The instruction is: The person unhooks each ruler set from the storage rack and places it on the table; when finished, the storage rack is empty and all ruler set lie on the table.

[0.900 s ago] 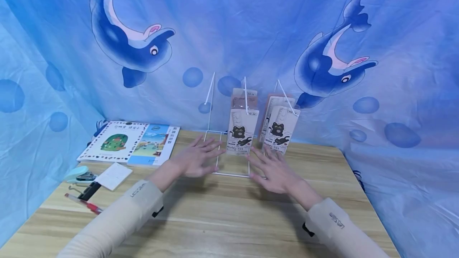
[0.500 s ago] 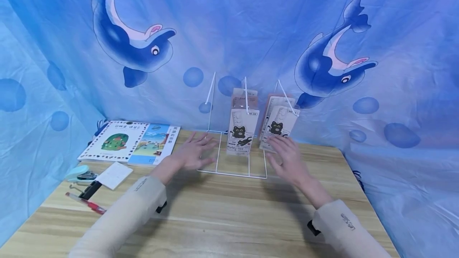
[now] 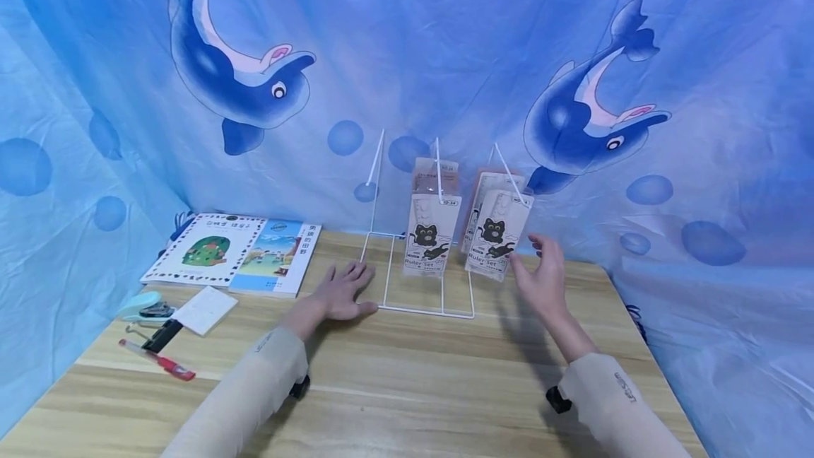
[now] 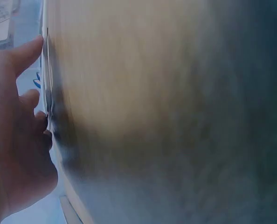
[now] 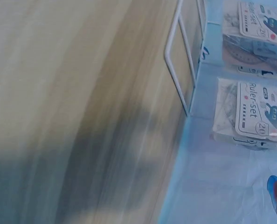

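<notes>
Since the right hand [image 3: 543, 277] moved rightward, more ruler packet [image 3: 499, 234] shows.

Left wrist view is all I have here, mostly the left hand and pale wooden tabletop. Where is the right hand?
Observer: The right hand is just right of the front clear plastic pack with a white cat-printed card; whether they touch, I can't tell.
Operator: What is that pack hanging from?
Observer: The right prong of a three-pronged white wire rack.
Operator: Anything over on the far left?
Observer: A slim red-capped pen lies beside a black binder clip.
</notes>
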Demonstrator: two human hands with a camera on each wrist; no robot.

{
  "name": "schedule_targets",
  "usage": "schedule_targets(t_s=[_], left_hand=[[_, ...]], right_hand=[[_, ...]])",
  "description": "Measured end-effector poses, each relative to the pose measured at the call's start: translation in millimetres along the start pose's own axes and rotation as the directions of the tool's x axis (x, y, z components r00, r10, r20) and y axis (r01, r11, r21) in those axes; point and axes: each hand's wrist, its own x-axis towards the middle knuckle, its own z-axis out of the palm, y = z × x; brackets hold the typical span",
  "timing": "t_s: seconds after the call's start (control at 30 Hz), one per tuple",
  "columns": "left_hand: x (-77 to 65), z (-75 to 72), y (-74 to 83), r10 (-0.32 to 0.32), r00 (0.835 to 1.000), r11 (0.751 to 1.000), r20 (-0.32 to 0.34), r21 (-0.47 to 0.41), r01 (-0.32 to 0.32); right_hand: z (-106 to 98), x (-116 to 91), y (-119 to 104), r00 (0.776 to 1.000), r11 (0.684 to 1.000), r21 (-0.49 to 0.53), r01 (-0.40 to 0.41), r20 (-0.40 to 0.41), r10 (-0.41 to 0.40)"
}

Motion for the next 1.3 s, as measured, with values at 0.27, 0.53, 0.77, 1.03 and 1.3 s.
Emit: schedule_targets(t_s=[0.27, 0.53, 0.77, 1.03, 1.3], left_hand=[[-0.3, -0.1, -3.1, -0.068, 0.997, 0.998, 0.022, -0.007, 0.069], [-1.2, -2.1, -10.6, -0.117, 0.992, 0.992, 0.047, -0.037, 0.119], [-1.6, -5.4, -17.0, -0.104, 0.991, 0.987, 0.08, -0.112, 0.112], [-2.0, -8.3, -19.4, -0.081, 0.993, 0.989, 0.085, -0.119, 0.091], [-3.6, -9.2, -23.0, -0.061, 0.995, 0.986, 0.085, -0.149, 0.073]], right_hand=[[7, 14, -2, 0.978, 0.98, 0.032, -0.199, 0.068, 0.196], [15, 25, 1, 0.955, 0.95, 0.111, -0.293, 0.092, 0.283], [16, 25, 3, 0.952, 0.947, 0.131, -0.295, 0.121, 0.28], [16, 27, 4, 0.959, 0.952, 0.128, -0.276, 0.104, 0.264], [18, 27, 5, 0.96, 0.956, 0.113, -0.272, 0.106, 0.26]])
